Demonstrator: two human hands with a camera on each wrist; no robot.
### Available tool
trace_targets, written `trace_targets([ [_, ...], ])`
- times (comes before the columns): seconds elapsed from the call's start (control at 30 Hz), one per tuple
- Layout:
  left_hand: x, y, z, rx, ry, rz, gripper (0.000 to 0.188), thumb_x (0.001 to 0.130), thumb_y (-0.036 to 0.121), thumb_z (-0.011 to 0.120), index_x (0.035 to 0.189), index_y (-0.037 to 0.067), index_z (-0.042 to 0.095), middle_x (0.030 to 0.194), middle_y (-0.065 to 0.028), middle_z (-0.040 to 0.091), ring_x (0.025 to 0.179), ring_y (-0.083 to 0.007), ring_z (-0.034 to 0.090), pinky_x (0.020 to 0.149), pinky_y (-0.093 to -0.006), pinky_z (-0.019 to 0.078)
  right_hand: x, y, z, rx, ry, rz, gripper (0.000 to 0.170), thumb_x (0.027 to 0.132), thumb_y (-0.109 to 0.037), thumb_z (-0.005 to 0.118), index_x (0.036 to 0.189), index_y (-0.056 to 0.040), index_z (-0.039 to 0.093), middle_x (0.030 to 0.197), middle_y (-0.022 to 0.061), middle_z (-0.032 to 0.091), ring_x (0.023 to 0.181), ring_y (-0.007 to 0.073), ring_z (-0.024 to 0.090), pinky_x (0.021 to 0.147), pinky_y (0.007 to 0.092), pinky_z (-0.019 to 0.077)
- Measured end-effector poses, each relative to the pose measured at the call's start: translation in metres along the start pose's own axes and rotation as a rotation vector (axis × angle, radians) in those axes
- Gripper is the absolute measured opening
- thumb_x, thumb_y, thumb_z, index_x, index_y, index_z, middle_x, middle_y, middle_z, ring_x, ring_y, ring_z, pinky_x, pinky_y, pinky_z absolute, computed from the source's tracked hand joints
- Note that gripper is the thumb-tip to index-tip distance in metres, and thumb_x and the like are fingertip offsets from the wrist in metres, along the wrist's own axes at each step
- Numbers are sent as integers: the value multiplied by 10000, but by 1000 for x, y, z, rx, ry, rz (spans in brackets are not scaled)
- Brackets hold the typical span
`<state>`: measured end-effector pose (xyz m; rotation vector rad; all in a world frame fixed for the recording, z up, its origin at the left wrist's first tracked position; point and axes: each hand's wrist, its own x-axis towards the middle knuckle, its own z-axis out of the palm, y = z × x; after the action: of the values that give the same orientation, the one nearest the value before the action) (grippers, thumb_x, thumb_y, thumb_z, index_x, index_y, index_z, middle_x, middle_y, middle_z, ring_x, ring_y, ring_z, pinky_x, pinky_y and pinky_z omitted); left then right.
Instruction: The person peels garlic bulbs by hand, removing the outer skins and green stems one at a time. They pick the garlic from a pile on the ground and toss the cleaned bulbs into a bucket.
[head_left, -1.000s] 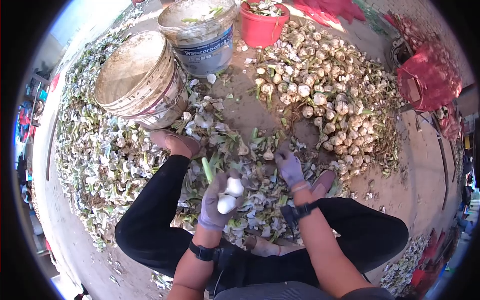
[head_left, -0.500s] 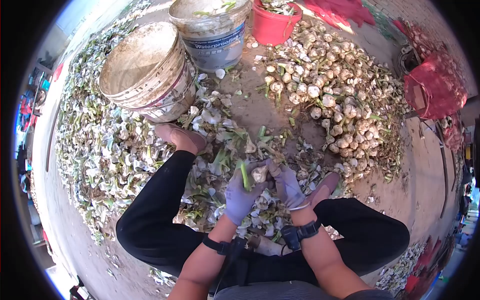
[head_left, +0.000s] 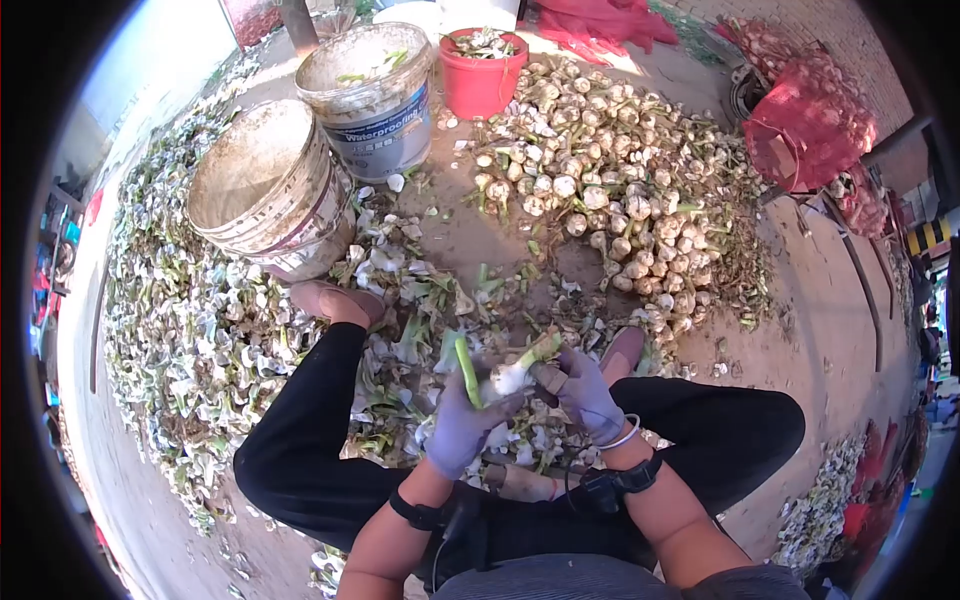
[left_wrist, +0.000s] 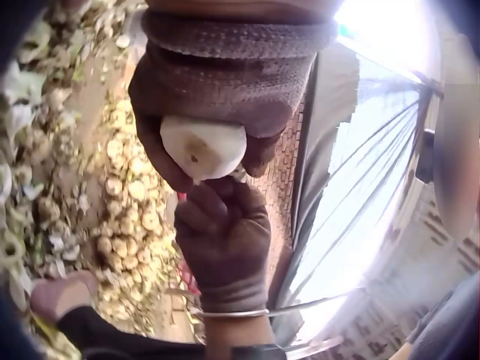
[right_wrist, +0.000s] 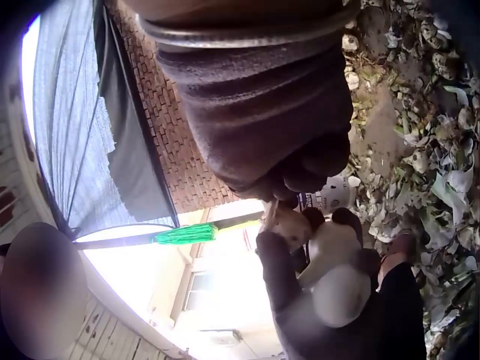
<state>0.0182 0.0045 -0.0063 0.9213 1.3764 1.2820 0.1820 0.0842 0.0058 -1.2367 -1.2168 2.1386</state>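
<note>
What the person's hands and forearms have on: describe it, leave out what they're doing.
The left hand and right hand wear gloves, pale lavender-grey in the head view, brownish in the wrist views. The left glove's cuff looks knitted. A thin, silvery bangle circles the right wrist. Each forearm carries a black strap; the right one bears a boxy black device.

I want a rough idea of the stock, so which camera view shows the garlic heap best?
The head view: it shows the heap whole, with nothing in front and many bulbs distinct. The left wrist view shows only a blurry part of it; in the right wrist view I cannot make it out for certain.
</note>
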Motion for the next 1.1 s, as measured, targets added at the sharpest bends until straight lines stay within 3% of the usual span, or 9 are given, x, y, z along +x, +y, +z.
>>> trace_targets([
  [0.07,-3,2,9,-82,-34,-24,497,710,43,806,1124,17,532,1033,-67,596,950,-119,578,805,-290,500,-7,4,12,118,92,-310,353,960,-349,606,1107,-27,587,985,21,599,914,82,539,781,242,455],
  [0.43,-9,36,6,-437,-229,-478,508,758,124,784,1170,-11,520,1018,-43,592,938,-126,584,814,-289,482,-40,-8,-12,101,-48,-5,251,974,-216,552,1079,10,584,834,46,634,657,91,586,580,234,474],
  [0.53,-7,33,7,890,-124,650,432,741,69,790,1112,24,572,1072,-97,626,994,-185,613,807,-326,512,-42,1,-8,203,-30,-21,222,962,-211,569,1028,-1,597,808,52,636,604,80,574,524,219,448],
  [0.6,-8,36,8,935,-128,718,439,712,64,815,1087,42,587,1057,-112,632,939,-189,625,788,-330,519,-42,4,-9,256,-23,-27,209,956,-209,578,1003,-6,603,795,55,637,578,74,568,496,211,434],
  [0.7,-16,43,8,-12,-232,-244,429,780,112,756,1174,79,590,1060,-113,628,851,-226,647,776,-328,522,-39,4,-12,288,-20,-45,199,940,-177,581,1017,4,611,828,49,647,680,119,614,594,241,491],
  [0.83,-12,40,13,-400,-160,-499,514,899,134,641,1340,-1,414,1067,-56,607,904,-130,609,765,-290,525,-32,4,-13,-262,150,-544,283,911,-220,566,1062,13,616,944,50,615,865,174,612,786,276,483],
  [0.93,-12,10,29,-140,-80,-121,453,953,285,556,1294,-2,475,1094,-73,622,888,-151,641,725,-259,538,-34,9,-20,-485,113,-711,297,888,-175,558,1109,18,605,1167,80,577,1037,184,582,913,305,460],
  [1.0,-7,-13,-3,-31,-283,-155,446,932,244,594,1283,-7,481,1092,-69,626,889,-145,639,737,-256,535,-37,15,-17,340,-37,-368,308,908,-113,543,1181,27,570,1217,96,561,1114,185,560,931,338,483],
  [1.1,1,1,1,-125,-375,-408,408,906,202,646,1228,-14,516,1048,-66,638,886,-135,639,737,-255,534,-36,19,-32,542,-113,-276,349,926,-145,533,1216,49,535,1114,98,624,981,158,614,876,292,504],
])
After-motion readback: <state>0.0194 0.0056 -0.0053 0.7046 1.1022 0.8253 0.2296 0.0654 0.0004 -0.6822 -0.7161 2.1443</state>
